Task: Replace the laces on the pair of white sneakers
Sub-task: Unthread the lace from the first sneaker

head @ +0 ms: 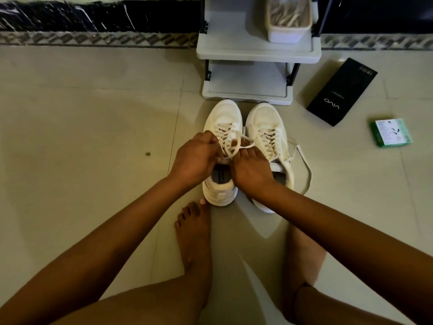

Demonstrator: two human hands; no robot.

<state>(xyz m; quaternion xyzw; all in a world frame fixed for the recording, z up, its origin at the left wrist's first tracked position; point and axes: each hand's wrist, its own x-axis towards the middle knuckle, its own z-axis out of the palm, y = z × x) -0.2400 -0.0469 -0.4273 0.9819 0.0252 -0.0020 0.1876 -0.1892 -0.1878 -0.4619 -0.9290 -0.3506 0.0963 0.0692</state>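
Two white sneakers stand side by side on the tiled floor, toes pointing away from me. My left hand (195,158) and my right hand (250,168) meet over the tongue of the left sneaker (222,116), each pinching part of its cream lace (236,145) near the top eyelets. The right sneaker (267,120) is laced, and its loose lace end (304,165) trails onto the floor to the right. My right forearm hides that shoe's heel.
A grey two-tier shoe rack (234,50) stands just beyond the toes, with a white basket of laces (289,17) on its top shelf. A black phone box (342,90) and a small green box (391,132) lie right. My bare feet (194,233) rest behind the sneakers.
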